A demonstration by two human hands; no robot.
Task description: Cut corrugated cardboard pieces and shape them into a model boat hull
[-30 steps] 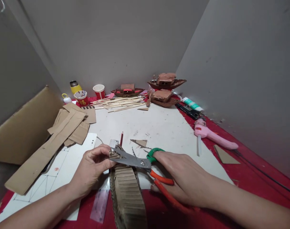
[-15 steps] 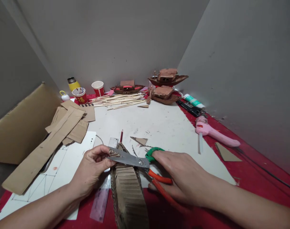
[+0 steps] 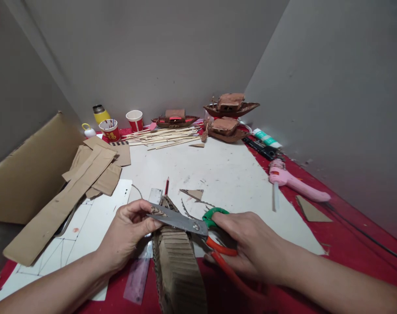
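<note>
My right hand point(image 3: 247, 244) is wrapped round the green and orange handles of the scissors point(image 3: 185, 221). The blades point left, toward the fingertips of my left hand point(image 3: 126, 231), with a small corrugated piece between them. My left hand pinches that small cardboard piece point(image 3: 158, 211) near the blade tips. Below the blades lies a long corrugated cardboard boat shape point(image 3: 180, 266), its pointed end partly behind the scissors. A red pencil point(image 3: 167, 185) and a clear ruler point(image 3: 136, 279) lie beside and beyond it.
Cardboard strips point(image 3: 64, 200) and a drawn sheet point(image 3: 59, 253) lie left. Wooden sticks point(image 3: 165, 137), paper cups point(image 3: 134, 121) and brown model boats point(image 3: 229, 126) stand at the back. A pink glue gun point(image 3: 290, 181) with a cable lies right, near a cardboard triangle point(image 3: 311, 209).
The scissors and my right hand have shifted slightly right, and the blades look closer together. The boat shape has moved slightly right too. My left hand keeps its pinch.
</note>
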